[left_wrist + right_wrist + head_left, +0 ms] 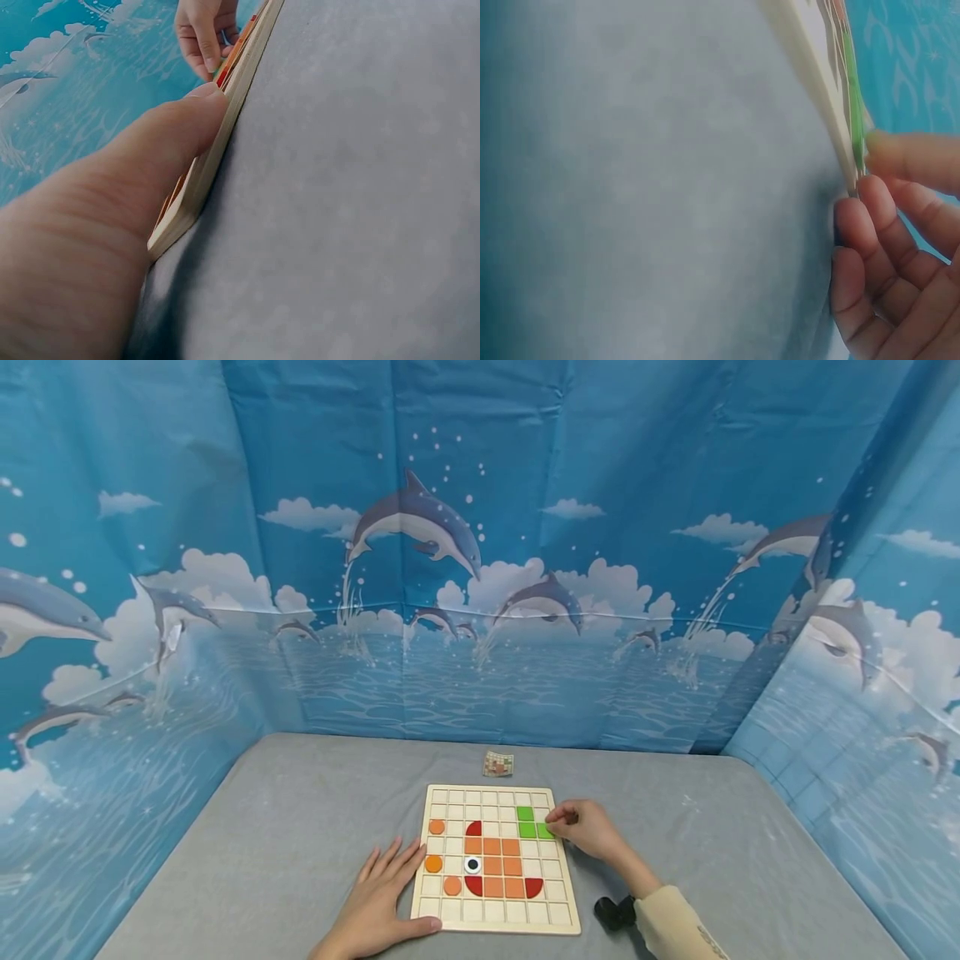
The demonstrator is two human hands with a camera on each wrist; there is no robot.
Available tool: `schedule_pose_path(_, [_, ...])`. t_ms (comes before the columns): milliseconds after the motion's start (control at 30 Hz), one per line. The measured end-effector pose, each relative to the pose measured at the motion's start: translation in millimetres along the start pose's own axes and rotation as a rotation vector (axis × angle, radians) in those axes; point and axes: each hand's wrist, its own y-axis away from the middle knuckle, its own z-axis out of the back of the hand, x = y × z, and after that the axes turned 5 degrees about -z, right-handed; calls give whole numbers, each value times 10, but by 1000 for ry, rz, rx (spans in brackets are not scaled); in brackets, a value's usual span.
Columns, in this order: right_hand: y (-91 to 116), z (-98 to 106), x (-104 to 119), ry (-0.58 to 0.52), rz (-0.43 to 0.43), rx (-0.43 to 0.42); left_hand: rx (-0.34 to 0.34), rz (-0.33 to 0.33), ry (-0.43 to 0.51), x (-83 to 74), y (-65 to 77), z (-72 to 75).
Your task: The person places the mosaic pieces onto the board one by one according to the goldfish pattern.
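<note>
A square wooden grid board [510, 930] lies on the table. My left hand [382, 897] rests at its left side, fingers spread along the edge and thumb on the near-left corner. At the board's far right, my right hand [588, 831] pinches at a green square tile [545, 831], thumb and fingertips together at its outer edge. Two more green squares sit beside it. Orange squares [492, 865] fill the middle, with dark red rounded pieces [533, 888] around them. A white disc with a black centre [472, 865] looks like an eye. Orange discs [433, 863] lie along the left.
A small printed card [498, 764] lies beyond the board. Next to the right sleeve [671, 922] is a black object [615, 913]. The grey cloth-covered table [300, 827] is enclosed by a blue dolphin-print curtain [480, 677] at the back and sides.
</note>
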Motion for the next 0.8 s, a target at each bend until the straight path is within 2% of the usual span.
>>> schedule_pose_path(133, [51, 59, -1, -25, 61, -8, -9, -8, 5, -5, -20, 7])
schedule_pose_path(233, [153, 150, -29, -4, 119, -44, -27, -18, 61, 7, -13, 11])
schedule_pose_path(333, [291, 274, -85, 129, 165, -123, -82, -15, 120, 39, 22, 55])
schedule_pose_path(400, [374, 364, -134, 255, 194, -183, -149, -9, 107, 73, 44, 126])
schedule_pose_path(500, [472, 487, -206, 441, 224, -223, -253, 10, -29, 123, 53, 292])
schedule_pose_path(600, [549, 567, -280, 557, 241, -212, -313, 33, -177, 167, 38, 471])
schedule_pose_path(667, [591, 589, -325, 613, 243, -197, -316, 48, -255, 193, 15, 567])
schedule_pose_path(800, [665, 596, -362, 667, 231, -180, -274, 69, -322, 214, -31, 656])
